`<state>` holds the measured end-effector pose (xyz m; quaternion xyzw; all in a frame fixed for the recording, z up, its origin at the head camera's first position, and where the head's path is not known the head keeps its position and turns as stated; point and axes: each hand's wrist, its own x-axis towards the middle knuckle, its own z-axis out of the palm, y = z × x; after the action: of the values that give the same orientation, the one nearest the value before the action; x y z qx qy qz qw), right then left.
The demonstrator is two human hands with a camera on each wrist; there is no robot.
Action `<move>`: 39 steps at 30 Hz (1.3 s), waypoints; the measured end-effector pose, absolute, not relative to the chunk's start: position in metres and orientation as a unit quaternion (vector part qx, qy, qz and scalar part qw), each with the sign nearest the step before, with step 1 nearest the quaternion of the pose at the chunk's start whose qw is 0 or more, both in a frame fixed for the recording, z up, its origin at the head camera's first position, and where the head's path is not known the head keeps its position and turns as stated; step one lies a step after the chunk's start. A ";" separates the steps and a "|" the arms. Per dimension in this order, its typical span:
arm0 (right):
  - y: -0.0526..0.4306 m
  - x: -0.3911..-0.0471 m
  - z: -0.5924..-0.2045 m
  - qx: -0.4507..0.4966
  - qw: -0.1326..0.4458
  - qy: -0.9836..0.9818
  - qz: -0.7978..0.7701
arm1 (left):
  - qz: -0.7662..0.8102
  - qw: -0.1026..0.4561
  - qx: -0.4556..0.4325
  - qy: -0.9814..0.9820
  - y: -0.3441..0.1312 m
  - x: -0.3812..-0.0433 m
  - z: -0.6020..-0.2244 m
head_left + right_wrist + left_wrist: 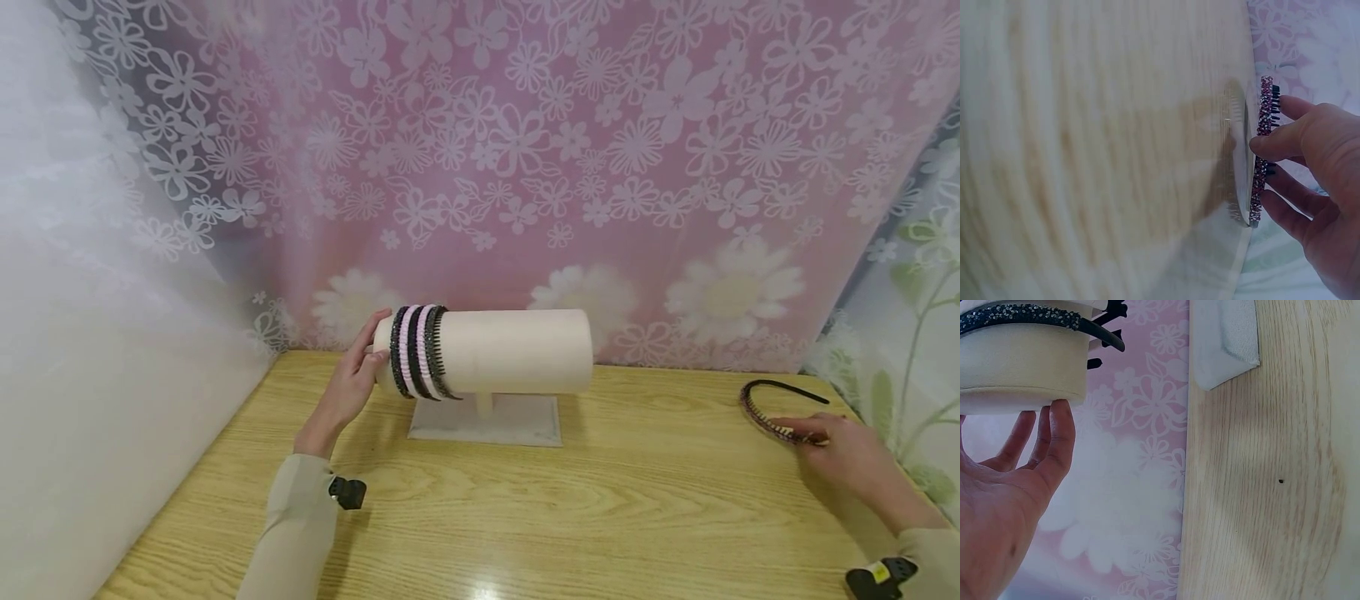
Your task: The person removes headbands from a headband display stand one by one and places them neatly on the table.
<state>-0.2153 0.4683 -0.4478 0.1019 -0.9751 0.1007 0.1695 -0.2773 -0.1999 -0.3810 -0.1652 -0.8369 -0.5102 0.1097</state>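
Note:
A cream padded roll on a T-shaped headband display stand (517,350) lies level above a white base (525,421). Several headbands (415,350), black, pink and dark glittery, ring its left part. My left hand (351,387) holds the roll's left end, fingertips and thumb at its rim. In the left wrist view, a dark stone-studded headband (1022,315) sits just beyond the fingers. Far to the right, my right hand (851,454) pinches a black toothed headband (759,417). Pink and silver stones cover that headband (1264,112) in the right wrist view, with thumb and fingers on either side.
Everything stands on a wood-grain table (525,517). Behind it hangs a pink flowered curtain (525,167), a whitish sheet (90,292) borders the left, and a leaf-patterned one (915,333) the right. Each wrist wears a small black camera (348,492).

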 end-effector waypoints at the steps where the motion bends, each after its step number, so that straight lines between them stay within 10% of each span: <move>1: 0.469 -0.215 -0.448 0.099 0.168 -0.976 0.101 | -0.510 0.109 -0.165 -0.837 -0.200 -0.277 -0.381; 39: 0.499 -0.218 -0.448 0.066 0.114 -0.986 0.100 | -0.510 0.111 -0.172 -0.835 -0.201 -0.279 -0.383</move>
<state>-0.2179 0.4990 -0.4484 0.0660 -0.9862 0.0999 0.1140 -0.2788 -0.2011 -0.3828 -0.1725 -0.8354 -0.5100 0.1107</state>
